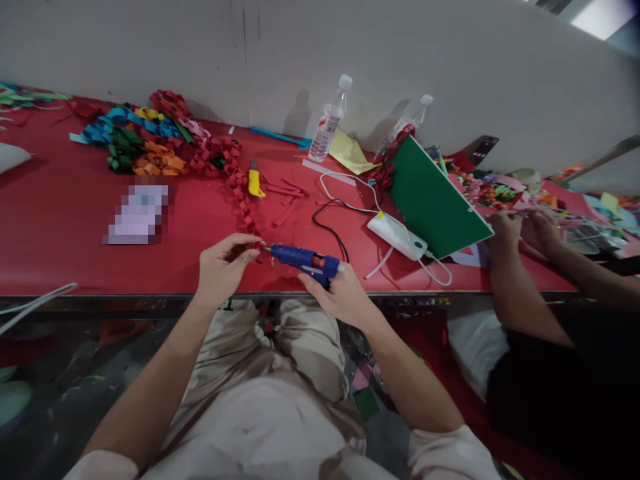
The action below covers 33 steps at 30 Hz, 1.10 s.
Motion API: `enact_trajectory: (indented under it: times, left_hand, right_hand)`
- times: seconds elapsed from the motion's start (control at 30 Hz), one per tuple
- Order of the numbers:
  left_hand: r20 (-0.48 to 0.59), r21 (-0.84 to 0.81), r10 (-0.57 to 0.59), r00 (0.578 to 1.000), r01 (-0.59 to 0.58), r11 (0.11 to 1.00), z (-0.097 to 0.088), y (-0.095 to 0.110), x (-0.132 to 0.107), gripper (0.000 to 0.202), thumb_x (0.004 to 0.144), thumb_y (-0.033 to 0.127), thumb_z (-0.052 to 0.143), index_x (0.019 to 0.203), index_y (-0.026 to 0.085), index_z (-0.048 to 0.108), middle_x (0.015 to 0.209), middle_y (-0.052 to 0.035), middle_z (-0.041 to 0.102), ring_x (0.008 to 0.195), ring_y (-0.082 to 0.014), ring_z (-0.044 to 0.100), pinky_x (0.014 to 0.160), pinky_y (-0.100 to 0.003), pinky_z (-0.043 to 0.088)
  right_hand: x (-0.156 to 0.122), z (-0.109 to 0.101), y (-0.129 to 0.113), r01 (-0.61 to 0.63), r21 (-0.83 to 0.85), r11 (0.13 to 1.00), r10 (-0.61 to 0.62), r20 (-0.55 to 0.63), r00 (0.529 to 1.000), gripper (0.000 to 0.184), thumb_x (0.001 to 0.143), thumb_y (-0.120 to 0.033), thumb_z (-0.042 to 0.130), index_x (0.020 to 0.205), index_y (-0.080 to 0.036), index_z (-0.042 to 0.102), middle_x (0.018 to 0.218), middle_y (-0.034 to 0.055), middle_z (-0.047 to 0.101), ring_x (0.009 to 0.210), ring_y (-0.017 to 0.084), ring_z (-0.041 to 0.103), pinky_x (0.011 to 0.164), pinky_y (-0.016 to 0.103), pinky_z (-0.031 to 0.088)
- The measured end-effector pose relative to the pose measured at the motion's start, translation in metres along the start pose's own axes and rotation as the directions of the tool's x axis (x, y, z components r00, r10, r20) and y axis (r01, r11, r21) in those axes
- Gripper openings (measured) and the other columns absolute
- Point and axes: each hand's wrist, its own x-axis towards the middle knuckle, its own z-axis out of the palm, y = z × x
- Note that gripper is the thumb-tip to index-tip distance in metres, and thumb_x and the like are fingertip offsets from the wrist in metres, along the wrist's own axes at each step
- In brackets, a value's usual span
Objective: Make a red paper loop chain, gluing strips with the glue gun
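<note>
My right hand [345,293] is wrapped round the handle of a blue hot glue gun [295,257], its nozzle pointing left. At the nozzle tip, my left hand [224,267] pinches the near end of a red paper chain [243,203]. The chain runs back over the red table to a larger heap of red links [215,157]. A yellow-handled utility knife [255,182] lies just right of the chain, beside loose red paper strips [287,197].
Multicoloured paper chains [137,140] lie at the back left. A water bottle [330,123] stands near the wall. A green board [435,197] leans right, by a white power strip [397,235] with cables. A co-worker's hands [523,230] are at the far right.
</note>
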Motion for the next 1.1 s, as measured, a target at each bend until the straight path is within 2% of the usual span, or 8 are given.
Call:
enact_trajectory:
  times: [0.17,0.43,0.6,1.1]
  left_hand:
    - [0.010,-0.009,-0.007,1.000,0.007,1.000,0.0000,-0.0003,0.0006,0.023,0.080,0.034,0.076,0.095,0.017,0.074,0.088,-0.0049,0.074,0.074,-0.0139,0.068,0.073,-0.026,0.057]
    - [0.008,-0.002,0.003,1.000,-0.003,1.000,-0.0003,0.0000,-0.0003,0.022,0.081,0.032,0.076,0.096,0.016,0.074,0.089,-0.0057,0.074,0.077,-0.0145,0.069,0.075,-0.026,0.057]
    - [0.047,-0.012,0.031,0.998,-0.031,0.999,-0.0010,-0.0001,0.0001,0.019,0.082,0.029,0.075,0.097,0.017,0.074,0.088,-0.0043,0.074,0.076,-0.0130,0.068,0.074,-0.023,0.056]
    - [0.036,-0.025,0.046,0.998,-0.045,0.999,-0.0003,-0.0001,0.0005,0.018,0.082,0.029,0.076,0.096,0.017,0.075,0.086,-0.0041,0.074,0.075,-0.0128,0.068,0.073,-0.023,0.056]
  right_hand:
    - [-0.0011,-0.0006,-0.0011,-0.028,0.040,0.999,0.027,0.028,0.999,0.024,0.097,-0.033,0.053,0.086,-0.016,0.067,0.062,0.0001,0.057,0.052,0.013,0.050,0.054,0.025,0.039]
    - [-0.0032,0.0003,0.0008,-0.052,0.068,0.996,0.050,0.019,0.999,0.022,0.096,-0.031,0.054,0.082,-0.017,0.063,0.060,-0.0014,0.053,0.051,0.012,0.047,0.053,0.025,0.037]
    - [-0.0037,0.0017,0.0015,-0.017,0.068,0.998,0.016,0.012,1.000,0.025,0.096,-0.032,0.055,0.076,-0.017,0.059,0.061,-0.0011,0.051,0.053,0.012,0.048,0.056,0.026,0.037]
    - [-0.0036,0.0020,-0.0004,-0.036,0.075,0.997,0.036,0.005,0.999,0.022,0.096,-0.030,0.054,0.080,-0.017,0.062,0.060,-0.0012,0.052,0.053,0.012,0.047,0.055,0.025,0.037]
